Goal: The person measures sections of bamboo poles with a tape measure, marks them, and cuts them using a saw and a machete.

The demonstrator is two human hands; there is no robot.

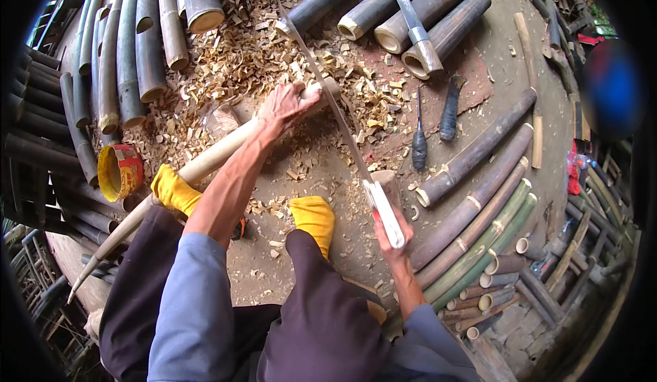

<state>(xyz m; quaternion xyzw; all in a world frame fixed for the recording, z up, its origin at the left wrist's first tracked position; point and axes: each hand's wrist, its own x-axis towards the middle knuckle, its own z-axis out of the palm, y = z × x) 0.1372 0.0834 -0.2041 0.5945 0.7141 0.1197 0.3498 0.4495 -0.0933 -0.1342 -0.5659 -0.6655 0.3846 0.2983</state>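
Note:
A long pale pole (205, 162) slants up from the lower left, passing near my yellow-socked left foot. My left hand (289, 108) is closed round it close to its upper end. In my right hand (393, 235) is the white handle of a handsaw (349, 138). The saw's long thin blade slants up and to the left, crossing the pole's upper end just right of my left hand. Whether the teeth are in the wood, I cannot tell.
Wood shavings (233, 54) cover the ground ahead. Dark bamboo tubes (428, 12) lie at the far side, a big knife (410, 16) resting on them. Two dark-handled tools (419, 146) are at right, beside bamboo lengths (479, 211). A red-yellow can (123, 170) stands left.

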